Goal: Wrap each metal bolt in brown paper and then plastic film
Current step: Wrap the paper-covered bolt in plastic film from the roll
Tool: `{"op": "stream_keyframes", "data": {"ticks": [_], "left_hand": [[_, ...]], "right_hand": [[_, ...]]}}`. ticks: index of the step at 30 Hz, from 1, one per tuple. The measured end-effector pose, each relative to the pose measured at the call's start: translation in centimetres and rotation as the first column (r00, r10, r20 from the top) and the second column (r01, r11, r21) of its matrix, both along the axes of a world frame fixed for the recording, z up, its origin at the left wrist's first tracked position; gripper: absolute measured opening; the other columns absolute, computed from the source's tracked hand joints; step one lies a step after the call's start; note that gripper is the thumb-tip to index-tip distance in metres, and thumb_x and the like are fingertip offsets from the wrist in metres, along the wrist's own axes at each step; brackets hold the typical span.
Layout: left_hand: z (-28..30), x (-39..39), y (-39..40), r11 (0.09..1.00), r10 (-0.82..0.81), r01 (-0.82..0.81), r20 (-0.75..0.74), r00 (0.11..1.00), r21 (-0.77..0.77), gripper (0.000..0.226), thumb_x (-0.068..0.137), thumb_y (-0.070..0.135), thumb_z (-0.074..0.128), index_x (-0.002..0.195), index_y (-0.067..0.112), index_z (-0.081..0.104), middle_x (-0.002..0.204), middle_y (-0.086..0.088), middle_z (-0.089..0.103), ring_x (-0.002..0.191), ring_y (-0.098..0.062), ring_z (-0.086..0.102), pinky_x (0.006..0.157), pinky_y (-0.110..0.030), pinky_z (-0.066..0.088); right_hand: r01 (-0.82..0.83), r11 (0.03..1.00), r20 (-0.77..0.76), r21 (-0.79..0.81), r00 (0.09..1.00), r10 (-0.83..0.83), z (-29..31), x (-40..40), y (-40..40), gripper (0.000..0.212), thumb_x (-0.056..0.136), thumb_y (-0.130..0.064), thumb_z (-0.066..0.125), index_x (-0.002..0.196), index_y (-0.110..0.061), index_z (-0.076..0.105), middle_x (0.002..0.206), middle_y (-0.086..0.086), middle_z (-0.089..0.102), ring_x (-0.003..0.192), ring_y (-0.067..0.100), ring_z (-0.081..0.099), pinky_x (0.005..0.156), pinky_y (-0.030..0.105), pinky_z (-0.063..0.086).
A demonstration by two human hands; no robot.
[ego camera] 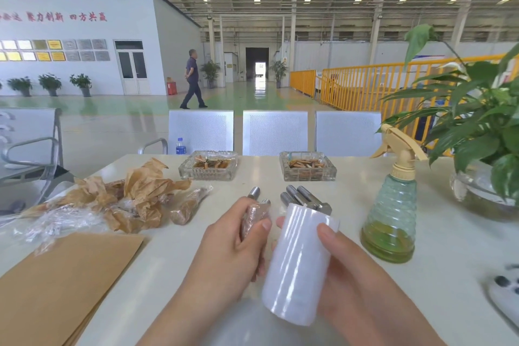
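Note:
My left hand [229, 254] grips a bolt wrapped in brown paper and film [252, 218], held upright above the white table [157, 261]. Right beside it, my right hand [354, 275] holds a white roll of plastic film [299, 264], thumb on its front. Bare metal bolts [302, 199] lie on the table just beyond the roll, and another bare bolt [254, 193] shows behind my left fingers. One finished wrapped bolt [189, 206] lies to the left. Flat brown paper sheets [61, 284] sit at the near left.
Crumpled brown paper and film [118, 202] is heaped at the left. Two glass ashtrays [207, 168] [307, 170] stand at the back. A green spray bottle [391, 211] and a potted plant [483, 154] occupy the right. Metal chairs [273, 132] line the far edge.

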State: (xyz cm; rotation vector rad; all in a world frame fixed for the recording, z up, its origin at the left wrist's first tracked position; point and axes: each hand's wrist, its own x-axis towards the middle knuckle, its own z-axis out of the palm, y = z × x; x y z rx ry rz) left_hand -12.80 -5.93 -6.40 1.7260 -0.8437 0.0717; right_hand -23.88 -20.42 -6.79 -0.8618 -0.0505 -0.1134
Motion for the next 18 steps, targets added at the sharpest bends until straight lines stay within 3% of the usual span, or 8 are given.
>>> {"op": "stream_keyframes", "data": {"ticks": [2,4,5,7,9,11,14,18], "left_hand": [[-0.3,0.6,0.2,0.994,0.086,-0.088,0.034,0.996,0.063,0.017,0.102,0.035,0.055,0.088,0.027,0.057,0.065,0.007,0.058,0.059,-0.009,0.053,0.061,-0.036,0.046],[0.3,0.8,-0.1,0.989,0.088,-0.074,-0.107,0.99,0.129,0.027,0.104,0.035,0.051,0.082,0.022,0.056,0.068,0.0,0.056,0.063,-0.012,0.052,0.063,-0.031,0.045],[-0.1,0.8,0.5,0.992,-0.001,0.03,-0.226,0.974,0.122,0.032,0.107,0.028,0.046,0.079,0.017,0.055,0.068,-0.009,0.053,0.062,-0.015,0.05,0.061,-0.026,0.044],[-0.9,1.0,0.8,0.985,-0.172,0.155,-0.438,0.882,-0.074,0.037,0.108,0.011,0.036,0.08,0.004,0.059,0.061,-0.01,0.052,0.059,-0.019,0.047,0.058,-0.025,0.041],[-0.1,1.5,1.0,0.943,-0.329,0.229,-0.562,0.759,-0.242,0.03,0.105,0.013,0.045,0.098,-0.005,0.068,0.068,-0.01,0.059,0.062,-0.022,0.053,0.062,-0.031,0.048],[0.6,1.6,1.6,0.937,-0.348,0.267,-0.544,0.764,-0.226,0.024,0.097,0.021,0.064,0.104,-0.001,0.072,0.082,-0.011,0.062,0.072,-0.02,0.057,0.069,-0.031,0.055],[1.0,1.6,1.7,0.961,-0.275,0.233,-0.484,0.831,-0.147,0.028,0.081,0.024,0.082,0.102,0.007,0.076,0.084,-0.013,0.062,0.073,-0.02,0.058,0.067,-0.026,0.051],[1.0,0.7,1.0,0.981,-0.189,0.182,-0.491,0.851,-0.063,0.025,0.077,0.026,0.086,0.091,0.008,0.075,0.072,-0.006,0.06,0.06,-0.018,0.05,0.051,-0.026,0.037]], "right_hand": [[-0.06,0.997,0.059,-0.05,0.996,0.063,0.1,0.2,0.1,0.071,0.072,-0.036,0.089,0.132,-0.008,0.064,0.124,0.013,0.07,0.106,0.023,0.071,0.085,0.038,0.058],[-0.066,0.994,0.021,-0.083,0.997,0.068,0.1,0.3,0.3,0.069,0.068,-0.041,0.09,0.128,-0.014,0.068,0.123,0.01,0.072,0.102,0.02,0.073,0.079,0.035,0.059],[-0.042,0.996,0.008,-0.081,0.999,0.043,0.1,0.4,0.2,0.069,0.066,-0.042,0.091,0.126,-0.015,0.07,0.125,0.011,0.071,0.106,0.023,0.072,0.08,0.038,0.059],[0.023,0.999,-0.037,-0.035,0.999,-0.025,0.3,0.5,0.0,0.074,0.061,-0.039,0.092,0.125,-0.011,0.07,0.117,0.016,0.073,0.099,0.03,0.075,0.074,0.044,0.06],[0.14,0.99,-0.085,0.015,0.987,-0.139,0.7,1.0,-0.5,0.073,0.062,-0.035,0.079,0.126,-0.003,0.067,0.103,0.023,0.075,0.08,0.033,0.076,0.072,0.046,0.056],[0.192,0.978,-0.118,0.076,0.976,-0.182,1.7,1.0,-0.7,0.07,0.063,-0.033,0.062,0.124,0.003,0.065,0.099,0.028,0.072,0.076,0.037,0.073,0.08,0.049,0.05],[0.233,0.968,-0.158,0.093,0.963,-0.217,2.4,0.9,-0.8,0.069,0.07,-0.033,0.051,0.125,0.005,0.064,0.112,0.031,0.066,0.088,0.04,0.064,0.091,0.052,0.044],[0.189,0.978,-0.19,0.084,0.967,-0.171,2.0,0.5,0.4,0.046,0.067,-0.037,0.066,0.091,0.001,0.078,0.086,0.023,0.073,0.067,0.033,0.071,0.068,0.042,0.052]]}}
